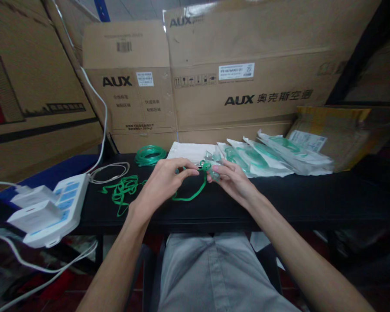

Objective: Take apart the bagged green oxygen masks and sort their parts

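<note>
Over the black table, my right hand (235, 177) is closed around a clear plastic oxygen mask (214, 167) with green parts, which its fingers partly hide. My left hand (170, 175) pinches a green elastic strap (195, 195) beside the mask's near end. The strap hangs below the mask in a loop and runs back behind my left hand. A tangled pile of green straps (125, 190) lies left of that hand. Behind it sits a coil of clear green tubing (150, 154).
Several white pouches (263, 158) with green tubing lie in a row at the right, near an opened carton (341, 134). A white power strip (63, 208) with plugs stands at the left. Large cardboard boxes (247, 52) wall off the back.
</note>
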`<state>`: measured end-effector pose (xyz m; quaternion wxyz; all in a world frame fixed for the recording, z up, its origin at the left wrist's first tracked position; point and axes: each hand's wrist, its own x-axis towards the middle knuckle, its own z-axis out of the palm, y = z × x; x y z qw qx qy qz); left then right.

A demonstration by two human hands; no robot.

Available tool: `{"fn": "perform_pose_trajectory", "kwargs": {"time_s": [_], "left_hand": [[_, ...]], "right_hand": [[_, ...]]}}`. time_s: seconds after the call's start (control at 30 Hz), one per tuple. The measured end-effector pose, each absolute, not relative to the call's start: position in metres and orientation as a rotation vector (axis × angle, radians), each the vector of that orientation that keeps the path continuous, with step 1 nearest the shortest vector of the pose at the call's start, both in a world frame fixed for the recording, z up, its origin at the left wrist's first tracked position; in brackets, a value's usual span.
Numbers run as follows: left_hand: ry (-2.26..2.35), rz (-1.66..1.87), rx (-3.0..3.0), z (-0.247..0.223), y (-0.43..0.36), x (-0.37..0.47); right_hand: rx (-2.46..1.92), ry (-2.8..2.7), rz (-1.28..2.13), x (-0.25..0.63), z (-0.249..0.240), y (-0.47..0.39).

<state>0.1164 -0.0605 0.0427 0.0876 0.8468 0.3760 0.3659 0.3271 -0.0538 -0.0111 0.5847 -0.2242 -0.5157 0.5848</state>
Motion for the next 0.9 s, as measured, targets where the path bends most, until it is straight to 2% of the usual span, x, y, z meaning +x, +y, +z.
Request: {"fn": "perform_pose_trajectory", "kwargs": {"time_s": [0.23, 0.47, 0.9], "left_hand": [[1.408, 1.047, 2.512, 0.043, -0.048, 0.092], [1.181, 1.08, 2.615, 0.038, -0.057, 0.116], [1.176, 1.268, 2.691, 0.034, -0.057, 0.124]], "right_hand": [[-0.553, -1.112, 1.345, 0.331, -0.011, -0.05], [-0.569, -1.267, 1.368, 0.318, -0.01, -0.061], [-0.66, -1.242, 1.287, 0.316, -0.012, -0.06]]}}
